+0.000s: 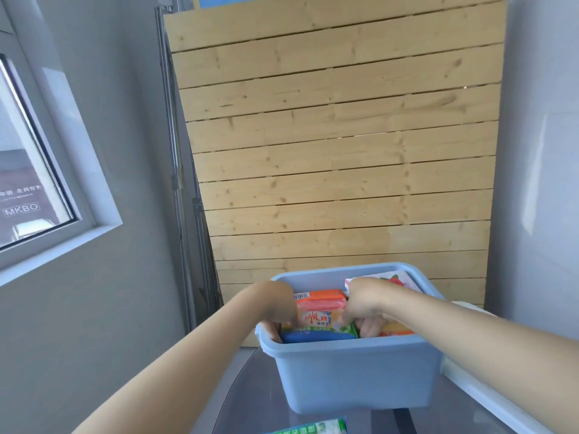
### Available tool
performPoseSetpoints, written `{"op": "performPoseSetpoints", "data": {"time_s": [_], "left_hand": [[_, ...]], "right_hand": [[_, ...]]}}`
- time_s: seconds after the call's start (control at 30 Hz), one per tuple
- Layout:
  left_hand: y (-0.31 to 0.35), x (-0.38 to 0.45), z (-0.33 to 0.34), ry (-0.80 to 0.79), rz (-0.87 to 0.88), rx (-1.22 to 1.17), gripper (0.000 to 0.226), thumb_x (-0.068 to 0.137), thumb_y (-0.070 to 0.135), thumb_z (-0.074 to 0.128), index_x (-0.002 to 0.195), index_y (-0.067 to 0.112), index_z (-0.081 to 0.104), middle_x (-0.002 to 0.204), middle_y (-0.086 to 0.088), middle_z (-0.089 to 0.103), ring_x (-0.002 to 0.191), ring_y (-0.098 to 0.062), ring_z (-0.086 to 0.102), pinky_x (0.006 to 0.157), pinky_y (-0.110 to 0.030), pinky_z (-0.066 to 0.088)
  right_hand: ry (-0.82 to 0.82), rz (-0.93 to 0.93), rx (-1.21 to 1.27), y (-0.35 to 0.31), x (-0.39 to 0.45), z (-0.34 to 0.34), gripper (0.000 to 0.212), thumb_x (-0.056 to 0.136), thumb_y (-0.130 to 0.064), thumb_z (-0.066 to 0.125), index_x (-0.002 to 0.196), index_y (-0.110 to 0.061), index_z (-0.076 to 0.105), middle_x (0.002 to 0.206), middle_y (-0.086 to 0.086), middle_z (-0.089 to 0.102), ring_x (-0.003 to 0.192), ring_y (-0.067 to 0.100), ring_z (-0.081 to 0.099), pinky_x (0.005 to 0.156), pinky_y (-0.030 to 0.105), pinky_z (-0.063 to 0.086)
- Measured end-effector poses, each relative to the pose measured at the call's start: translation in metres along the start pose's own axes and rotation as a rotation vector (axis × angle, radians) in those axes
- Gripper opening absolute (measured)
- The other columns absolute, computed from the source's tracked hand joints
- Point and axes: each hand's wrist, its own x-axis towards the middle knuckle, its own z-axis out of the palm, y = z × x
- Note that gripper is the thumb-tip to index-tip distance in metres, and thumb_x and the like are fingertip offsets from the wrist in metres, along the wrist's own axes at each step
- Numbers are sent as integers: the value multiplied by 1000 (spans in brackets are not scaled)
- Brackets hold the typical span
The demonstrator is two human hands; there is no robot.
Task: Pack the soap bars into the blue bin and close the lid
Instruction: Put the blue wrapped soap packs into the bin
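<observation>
1. Blue bin [351,371] sits in the lower centre of the frame on a glossy dark table [250,396], open at the top with no lid on it.
2. Wrapped soap bars fill the bin: an orange and yellow packet [319,311] lies in the middle, a dark blue one [316,336] runs along the near wall, and a white and red packet [394,278] lies flat at the far right corner.
3. Left hand [277,311] reaches down into the bin at its left end, fingers [273,329] curled downward between the bin wall and the end of the packets, touching them.
4. Right hand [365,306] reaches in right of centre, fingers [369,328] bent and pressed down against the right end of the orange and yellow packet; whether either hand truly grips a packet cannot be told.
5. Another soap packet [313,429], green and white, lies on the table at the bottom edge of the frame, apart from the bin.
6. A white edge [488,393], possibly a lid, lies just right of the bin.
7. A pale wooden slat panel [338,136] stands behind, with a window [28,170] at the left of the frame.
</observation>
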Motion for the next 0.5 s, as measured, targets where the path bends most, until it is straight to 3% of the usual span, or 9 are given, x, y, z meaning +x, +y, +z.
{"op": "performPoseSetpoints", "data": {"time_s": [0.07, 0.13, 0.23, 0.3, 0.37, 0.43, 0.5], "left_hand": [[3, 4, 7, 6, -27, 12, 32, 84, 35, 64, 64, 15, 49, 81, -6, 73, 47, -10, 52, 52, -22, 40], [4, 7, 12, 53, -34, 54, 34, 81, 36, 68, 65, 15, 48, 96, -8, 76, 46, -10, 49, 51, -22, 38], [2, 10, 13, 267, 4, 150, 22, 76, 33, 72, 79, 13, 61, 81, -1, 69, 62, -17, 56, 58, -25, 45], [0, 13, 13, 355, 52, 73, 25, 74, 30, 74, 93, 13, 72, 80, -3, 63, 75, -21, 60, 65, -29, 48], [0, 16, 14, 304, 128, -33, 26, 73, 29, 75, 95, 14, 76, 78, -3, 62, 73, -18, 56, 64, -27, 45], [1, 17, 16, 249, 156, -33, 28, 75, 31, 74, 98, 15, 76, 77, -1, 62, 73, -16, 53, 62, -24, 42], [0, 19, 17, 236, 172, -2, 29, 78, 32, 72, 100, 15, 75, 79, -1, 61, 75, -16, 53, 61, -24, 41]], "right_hand": [[10, -28, -102, -3, -1, 0, 22, 77, -26, 71, 79, -10, 56, 66, 5, 70, 45, 13, 57, 57, 24, 48], [13, -36, -172, -4, -1, 1, 28, 73, -32, 74, 84, -11, 58, 80, 6, 74, 46, 12, 55, 56, 24, 46], [189, -87, -285, 1, 2, -1, 28, 68, -37, 76, 82, -17, 62, 75, -1, 69, 53, 14, 56, 48, 21, 37], [259, -192, -229, 8, 8, -1, 34, 66, -39, 78, 95, -26, 68, 75, -9, 62, 67, 15, 60, 49, 23, 35], [188, -317, -137, 13, 16, 2, 30, 69, -36, 77, 99, -31, 73, 77, -13, 65, 73, 11, 59, 59, 25, 42], [142, -389, -156, 17, 23, 7, 22, 74, -36, 73, 96, -34, 75, 95, -5, 71, 90, 14, 55, 80, 28, 46], [152, -402, -239, 19, 27, 8, 22, 78, -43, 66, 99, -40, 72, 111, 0, 67, 116, 20, 42, 97, 31, 35]]}}
